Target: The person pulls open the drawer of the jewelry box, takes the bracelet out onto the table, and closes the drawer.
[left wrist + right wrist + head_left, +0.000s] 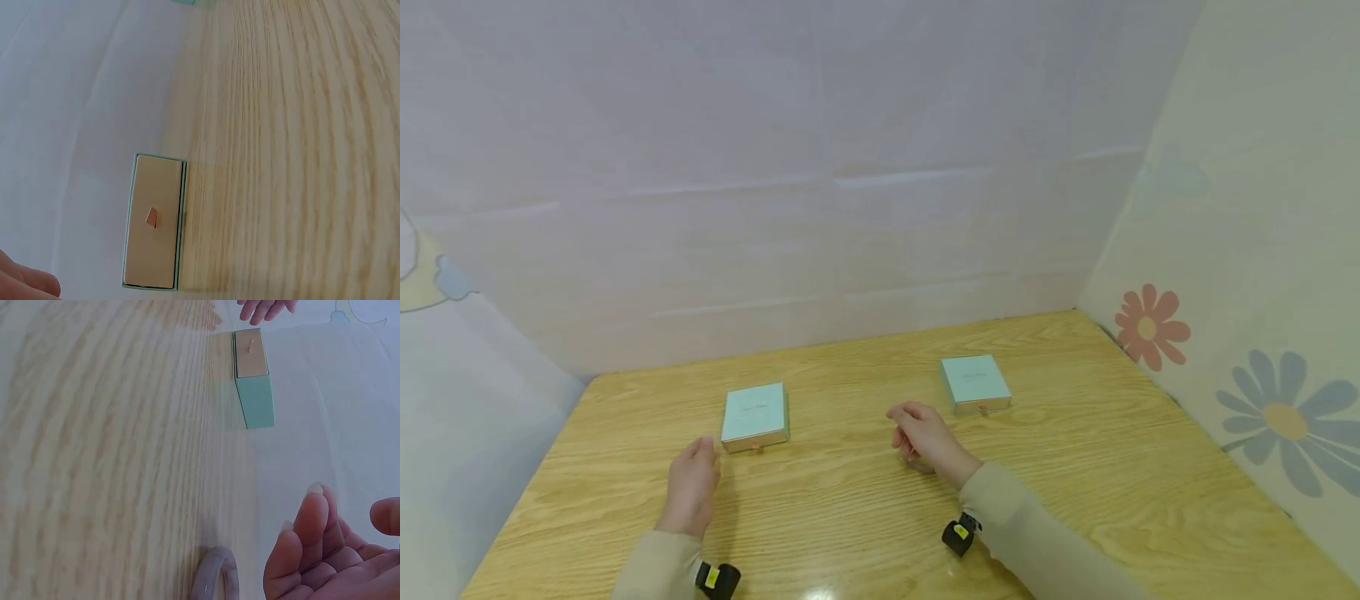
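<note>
My left hand [692,483] hovers beside the near-left corner of a mint-green drawer box [756,415], holding nothing. The box's peach front, with a small pull tab [152,217], faces me in the left wrist view. My right hand [928,437] is above the table with its fingers loosely bent and nothing between them; the thumb stands apart in the right wrist view. Below it lies a greyish-lavender bangle [215,575], partly hidden by the hand in the head view. A second mint-green box [976,382] sits behind and to the right of that hand.
The wood-grain table [842,517] carries both boxes. A pale cloth wall [820,250] rises along its back edge, and a flower-printed panel [1247,250] borders the right side. Small black cameras are strapped to both wrists.
</note>
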### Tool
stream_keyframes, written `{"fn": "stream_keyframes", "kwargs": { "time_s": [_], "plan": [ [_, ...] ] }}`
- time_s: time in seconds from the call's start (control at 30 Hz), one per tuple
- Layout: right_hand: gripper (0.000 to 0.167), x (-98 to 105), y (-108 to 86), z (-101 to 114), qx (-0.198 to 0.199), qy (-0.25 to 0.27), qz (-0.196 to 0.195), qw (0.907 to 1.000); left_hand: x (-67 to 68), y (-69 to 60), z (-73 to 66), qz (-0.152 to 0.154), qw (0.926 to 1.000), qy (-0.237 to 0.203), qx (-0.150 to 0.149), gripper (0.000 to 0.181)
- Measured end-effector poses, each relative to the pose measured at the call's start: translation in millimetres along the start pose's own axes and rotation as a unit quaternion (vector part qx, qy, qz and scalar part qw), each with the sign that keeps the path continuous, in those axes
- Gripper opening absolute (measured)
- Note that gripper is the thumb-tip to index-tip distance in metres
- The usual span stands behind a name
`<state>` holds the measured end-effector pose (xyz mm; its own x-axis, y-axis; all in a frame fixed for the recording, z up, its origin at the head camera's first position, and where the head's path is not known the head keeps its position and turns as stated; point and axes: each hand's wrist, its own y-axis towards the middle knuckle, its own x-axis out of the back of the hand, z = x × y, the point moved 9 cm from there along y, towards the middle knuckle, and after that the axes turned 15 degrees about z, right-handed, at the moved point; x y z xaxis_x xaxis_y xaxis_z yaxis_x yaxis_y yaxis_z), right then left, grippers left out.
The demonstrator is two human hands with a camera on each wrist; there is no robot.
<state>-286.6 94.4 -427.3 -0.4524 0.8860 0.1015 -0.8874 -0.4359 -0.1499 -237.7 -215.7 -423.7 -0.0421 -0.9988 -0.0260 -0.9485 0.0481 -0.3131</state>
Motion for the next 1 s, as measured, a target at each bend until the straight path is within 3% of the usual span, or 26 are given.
{"fn": "stream_keyframes", "kwargs": {
  "time_s": [0.47, 1.0],
  "plan": [
    [0.032, -13, 0.9, -6, -0.019, -0.009, 0.013, 0.9997, 11.1, 12.4, 3.0, -0.016, 0.9999, 0.004, 0.004, 0.059],
    [0.029, -37, 5.8, -8, -0.004, 0.011, 0.029, 0.9995, 19.4, 36.8, 4.2, -0.024, 0.9996, -0.014, 0.002, 0.054]
  ]
}}
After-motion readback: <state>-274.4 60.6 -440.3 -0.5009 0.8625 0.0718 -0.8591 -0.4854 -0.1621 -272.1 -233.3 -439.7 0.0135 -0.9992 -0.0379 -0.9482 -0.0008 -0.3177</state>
